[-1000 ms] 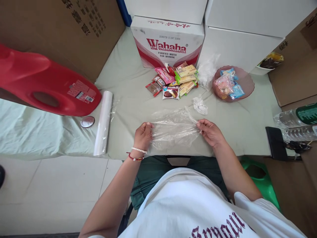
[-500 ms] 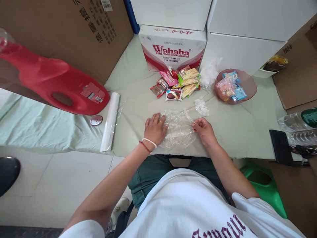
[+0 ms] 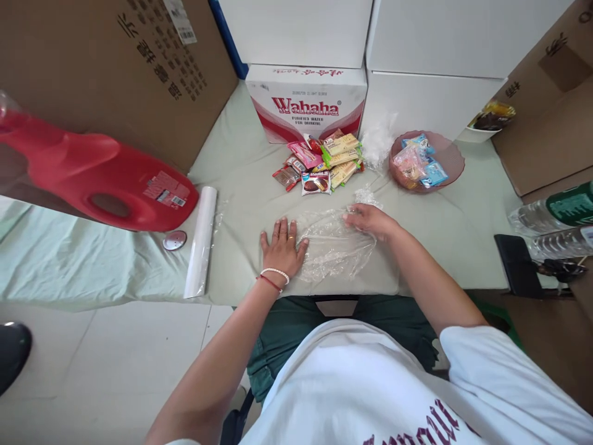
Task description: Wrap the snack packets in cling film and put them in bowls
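A thin, crinkled sheet of clear plastic film (image 3: 331, 247) lies on the cloth in front of me. My left hand (image 3: 281, 250) is flat with its fingers spread, the thumb side resting on the film's left edge. At the upper right edge, my right hand (image 3: 370, 221) pinches the film between thumb and fingers. Just behind that hand sits a small crumpled clump of clear plastic (image 3: 368, 196), partly covered by it. A pile of wrapped snacks (image 3: 319, 164) lies beyond the film. Right of the pile stands a pink translucent bowl (image 3: 456, 170) holding several small packets.
A white roll (image 3: 201, 244) lies at the left, beside a round lid (image 3: 175, 240) and a big red jug (image 3: 106, 179). A Wahaha carton (image 3: 306, 102) and white boxes stand behind. Plastic bottles (image 3: 560, 241) and a black phone-like object (image 3: 516, 266) are at the right edge.
My right hand has moved up and slightly left, drawing the film's edge outward so it lies wider. My left hand's fingers have spread and flattened. The camera view has shifted a little.
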### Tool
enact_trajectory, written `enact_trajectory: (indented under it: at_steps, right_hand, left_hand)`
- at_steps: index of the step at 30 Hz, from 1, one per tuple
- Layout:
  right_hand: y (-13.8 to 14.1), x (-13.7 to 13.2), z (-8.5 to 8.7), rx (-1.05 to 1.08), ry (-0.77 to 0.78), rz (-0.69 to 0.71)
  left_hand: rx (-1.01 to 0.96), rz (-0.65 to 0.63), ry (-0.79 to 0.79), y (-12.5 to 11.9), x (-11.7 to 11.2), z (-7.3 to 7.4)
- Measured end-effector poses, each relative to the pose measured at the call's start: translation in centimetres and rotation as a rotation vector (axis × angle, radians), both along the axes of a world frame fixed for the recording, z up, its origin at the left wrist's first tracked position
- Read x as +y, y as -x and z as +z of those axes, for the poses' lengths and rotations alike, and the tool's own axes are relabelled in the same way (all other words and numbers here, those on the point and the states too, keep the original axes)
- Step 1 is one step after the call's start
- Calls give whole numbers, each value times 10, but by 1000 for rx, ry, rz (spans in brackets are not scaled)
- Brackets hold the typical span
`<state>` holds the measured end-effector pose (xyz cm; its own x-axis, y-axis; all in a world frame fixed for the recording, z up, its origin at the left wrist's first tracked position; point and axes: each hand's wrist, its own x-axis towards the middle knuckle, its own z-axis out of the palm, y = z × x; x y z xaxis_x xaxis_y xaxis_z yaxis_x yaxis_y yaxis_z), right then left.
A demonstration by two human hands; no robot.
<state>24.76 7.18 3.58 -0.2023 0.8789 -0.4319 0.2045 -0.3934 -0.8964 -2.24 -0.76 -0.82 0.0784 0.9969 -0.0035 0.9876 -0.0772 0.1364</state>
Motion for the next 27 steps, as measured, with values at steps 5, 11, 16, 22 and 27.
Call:
enact_trajectory:
  at_steps: [5,11,16,22,27]
  right_hand:
    - [-4,40,0,50,-63,-136]
    - [-45,25,13,71,-205,-502]
    - [-43,-58,-3,-94,-69,-410]
    - [-7,-108,-24,11,12,-324]
    - [-13,-100,-14,129,105,-257]
  left_hand:
    - [-13,27,20,-1,0,5]
    - [-79,68,7,-1,3,7]
    - [-213,182,-152,3,-3,7]
    - [-243,-34,-348,1,-22,17]
    - [-165,-117,-27,9,-13,12]
